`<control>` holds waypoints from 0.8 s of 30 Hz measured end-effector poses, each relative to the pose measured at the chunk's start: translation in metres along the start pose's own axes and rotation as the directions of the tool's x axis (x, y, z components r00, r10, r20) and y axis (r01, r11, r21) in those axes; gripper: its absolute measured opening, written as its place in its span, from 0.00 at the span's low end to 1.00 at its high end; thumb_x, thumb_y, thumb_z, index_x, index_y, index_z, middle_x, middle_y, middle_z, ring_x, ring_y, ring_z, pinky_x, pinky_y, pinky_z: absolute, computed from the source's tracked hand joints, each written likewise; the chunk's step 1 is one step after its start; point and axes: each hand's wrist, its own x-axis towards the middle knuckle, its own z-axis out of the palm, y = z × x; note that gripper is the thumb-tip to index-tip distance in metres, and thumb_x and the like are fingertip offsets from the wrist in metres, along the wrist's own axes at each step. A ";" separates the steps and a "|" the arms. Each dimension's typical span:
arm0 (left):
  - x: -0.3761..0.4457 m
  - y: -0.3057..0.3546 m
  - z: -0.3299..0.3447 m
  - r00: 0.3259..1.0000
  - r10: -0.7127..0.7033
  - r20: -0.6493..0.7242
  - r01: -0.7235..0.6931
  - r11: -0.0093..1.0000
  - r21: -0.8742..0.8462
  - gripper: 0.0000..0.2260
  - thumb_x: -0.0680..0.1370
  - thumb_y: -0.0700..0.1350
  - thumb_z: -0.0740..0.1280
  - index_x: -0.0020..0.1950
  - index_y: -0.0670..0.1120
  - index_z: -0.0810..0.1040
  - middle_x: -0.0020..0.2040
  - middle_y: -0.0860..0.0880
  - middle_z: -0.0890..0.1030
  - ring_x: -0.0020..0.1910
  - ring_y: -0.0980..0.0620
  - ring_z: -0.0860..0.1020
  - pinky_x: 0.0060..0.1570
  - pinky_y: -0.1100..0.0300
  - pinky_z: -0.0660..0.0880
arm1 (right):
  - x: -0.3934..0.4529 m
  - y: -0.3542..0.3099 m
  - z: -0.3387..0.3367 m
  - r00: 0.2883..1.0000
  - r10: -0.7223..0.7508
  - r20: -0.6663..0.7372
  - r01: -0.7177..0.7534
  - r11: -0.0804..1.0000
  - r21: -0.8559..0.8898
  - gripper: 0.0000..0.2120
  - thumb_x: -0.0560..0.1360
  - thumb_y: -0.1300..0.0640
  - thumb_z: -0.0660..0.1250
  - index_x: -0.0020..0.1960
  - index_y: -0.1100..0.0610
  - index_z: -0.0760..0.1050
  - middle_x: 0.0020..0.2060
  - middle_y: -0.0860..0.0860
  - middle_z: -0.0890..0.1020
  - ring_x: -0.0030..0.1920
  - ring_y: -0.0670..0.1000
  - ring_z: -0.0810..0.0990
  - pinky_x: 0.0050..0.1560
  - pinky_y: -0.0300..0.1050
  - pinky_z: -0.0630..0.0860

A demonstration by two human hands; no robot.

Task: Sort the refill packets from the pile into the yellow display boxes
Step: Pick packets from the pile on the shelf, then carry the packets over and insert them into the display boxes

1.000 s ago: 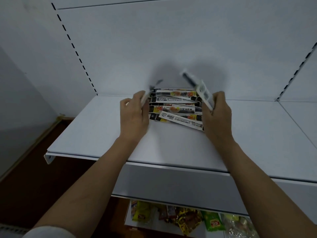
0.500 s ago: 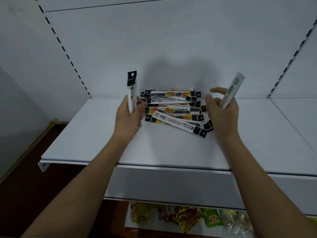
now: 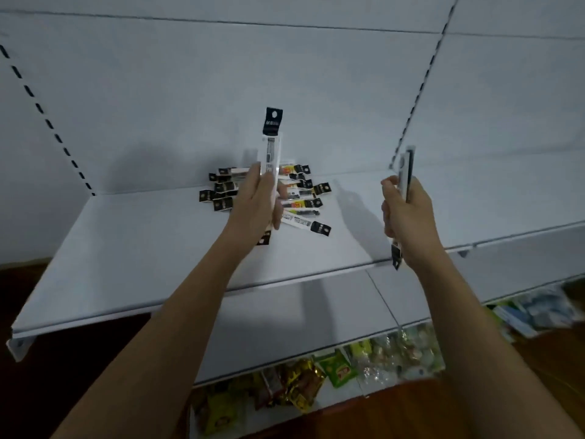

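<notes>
Left hand [image 3: 259, 201]: grips upright refill packet [image 3: 271, 147] above pile [image 3: 297, 194].
Right hand [image 3: 408, 213]: grips second packet [image 3: 405, 175], right of pile.

Both arms outstretched, left hand [image 3: 258, 201] and right hand [image 3: 406, 213] each in closed grip.

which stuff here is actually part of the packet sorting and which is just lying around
Part of the job:
- pile of refill packets on the white shelf
- packet held upright in the left hand
- packet in the right hand
No yellow display boxes are in view.

Just there:
- snack bags on the lower shelf
</notes>
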 end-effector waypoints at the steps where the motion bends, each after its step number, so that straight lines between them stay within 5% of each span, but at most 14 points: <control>1: -0.002 0.003 0.012 0.999 0.013 0.043 -0.013 1.000 -0.008 0.08 0.85 0.41 0.52 0.55 0.44 0.70 0.38 0.47 0.76 0.26 0.48 0.69 0.24 0.59 0.69 | -0.014 0.000 -0.013 0.998 0.047 -0.035 -0.046 0.999 0.017 0.07 0.81 0.55 0.62 0.44 0.53 0.72 0.26 0.47 0.66 0.25 0.47 0.60 0.26 0.40 0.58; 5: -0.020 0.006 0.073 0.973 -0.024 0.231 0.040 0.997 -0.064 0.11 0.86 0.42 0.52 0.58 0.47 0.73 0.36 0.49 0.75 0.25 0.50 0.66 0.25 0.59 0.65 | -0.074 0.014 -0.085 0.975 0.197 -0.098 -0.192 0.979 0.067 0.14 0.82 0.53 0.62 0.40 0.57 0.73 0.24 0.47 0.64 0.24 0.47 0.58 0.26 0.41 0.55; 10: -0.057 0.006 0.175 0.876 -0.080 0.476 0.160 0.978 -0.130 0.11 0.86 0.44 0.53 0.59 0.52 0.75 0.37 0.50 0.74 0.27 0.51 0.64 0.26 0.60 0.61 | -0.153 0.042 -0.190 0.906 0.317 -0.281 -0.279 0.946 0.166 0.12 0.83 0.54 0.61 0.43 0.58 0.74 0.27 0.49 0.68 0.26 0.48 0.61 0.28 0.45 0.56; 14: -0.111 -0.020 0.262 0.745 -0.151 0.649 0.284 0.953 -0.104 0.10 0.86 0.45 0.54 0.62 0.50 0.74 0.41 0.48 0.79 0.29 0.49 0.72 0.27 0.58 0.72 | -0.214 0.064 -0.260 0.811 0.394 -0.432 -0.281 0.910 0.303 0.07 0.84 0.54 0.60 0.49 0.56 0.66 0.30 0.49 0.70 0.27 0.47 0.65 0.29 0.43 0.61; 17: -0.155 -0.045 0.327 0.642 -0.254 0.723 0.351 0.936 0.017 0.11 0.86 0.45 0.55 0.64 0.46 0.73 0.43 0.49 0.82 0.32 0.50 0.77 0.31 0.58 0.76 | -0.247 0.085 -0.313 0.748 0.439 -0.498 -0.335 0.897 0.288 0.11 0.84 0.52 0.58 0.48 0.58 0.70 0.31 0.49 0.73 0.29 0.48 0.69 0.29 0.42 0.66; 24: -0.190 -0.047 0.465 0.427 -0.355 0.832 0.400 0.899 0.178 0.09 0.85 0.43 0.57 0.54 0.45 0.76 0.37 0.46 0.77 0.28 0.50 0.71 0.28 0.57 0.69 | -0.276 0.117 -0.421 0.568 0.542 -0.619 -0.431 0.837 0.338 0.11 0.83 0.51 0.61 0.44 0.54 0.68 0.30 0.47 0.68 0.28 0.46 0.66 0.31 0.43 0.64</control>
